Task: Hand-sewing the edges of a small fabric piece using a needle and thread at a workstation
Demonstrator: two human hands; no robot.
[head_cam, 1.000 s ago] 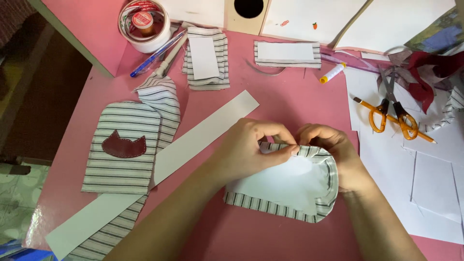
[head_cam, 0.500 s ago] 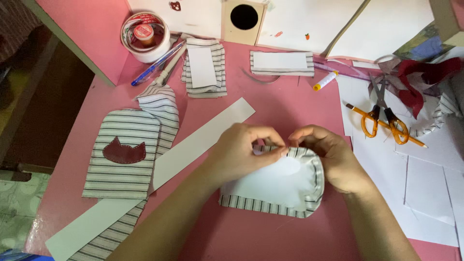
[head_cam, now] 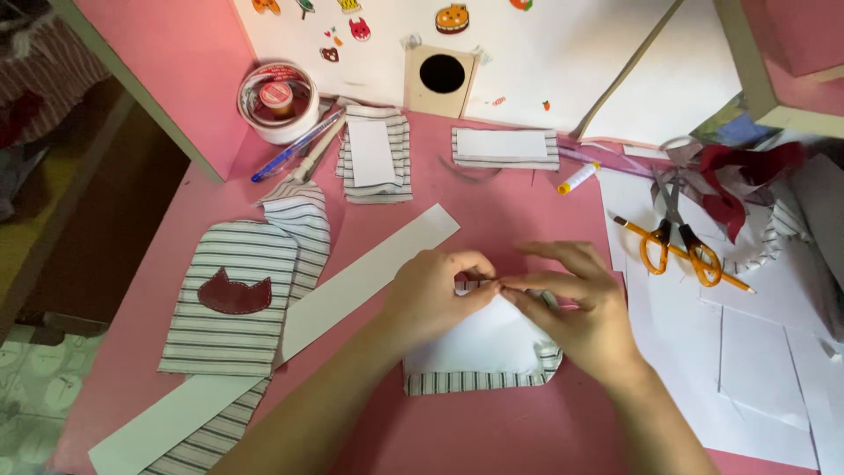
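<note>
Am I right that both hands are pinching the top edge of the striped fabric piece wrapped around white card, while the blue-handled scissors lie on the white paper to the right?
Not quite: the scissors have orange handles, not blue, as the head view shows. The rest holds: the left hand and right hand pinch the top edge of the striped fabric piece wrapped around white card, and the scissors lie on the white paper to the right.

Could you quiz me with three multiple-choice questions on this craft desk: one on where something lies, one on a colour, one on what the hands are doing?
1. The scissors lie: A right of the hands; B left of them; C under the tape roll.
2. The scissor handles are: A blue; B orange; C green.
3. The hands are: A resting apart; B pinching the striped fabric piece together; C holding a pen.

A: they lie on white paper at right.
B: the loops are orange.
B: left hand and right hand meet at its top edge.
</note>
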